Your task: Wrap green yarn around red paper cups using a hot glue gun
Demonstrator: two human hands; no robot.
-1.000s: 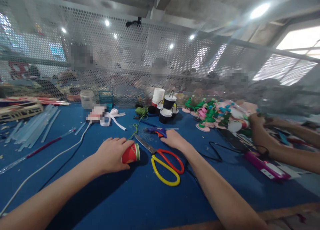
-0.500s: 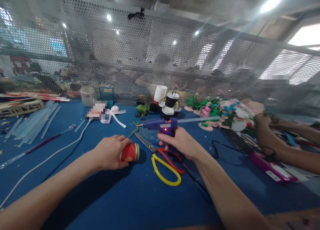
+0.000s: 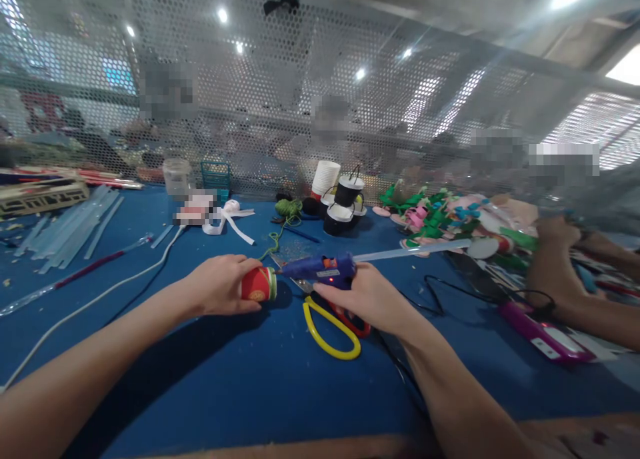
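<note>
My left hand [image 3: 225, 286] is wrapped round a small red paper cup [image 3: 257, 284] lying on its side, its green-edged rim facing right. In my right hand [image 3: 367, 296] is a blue hot glue gun [image 3: 320, 270] with a red light lit; a long clear glue stick [image 3: 415, 250] juts from its back. The gun's nozzle points left at the cup's rim, very close to it; whether they touch I cannot tell. Scissors with yellow and red handles [image 3: 333, 332] lie under the gun, their blades partly hidden. Green yarn [image 3: 273, 246] trails behind the cup to a ball [image 3: 289, 209].
Loose glue sticks [image 3: 70, 229] and a white ribbon [image 3: 233, 222] lie at left. Black and white cups [image 3: 345, 202] stand at the back. Pink and green craft pieces [image 3: 430, 216] are heaped at right, near another person's arm [image 3: 565, 279] and a purple power strip [image 3: 545, 336].
The glue gun has come down and nearer, from above the scissors to beside the cup's rim, now covering the scissor blades. My left hand keeps hold of the cup.
</note>
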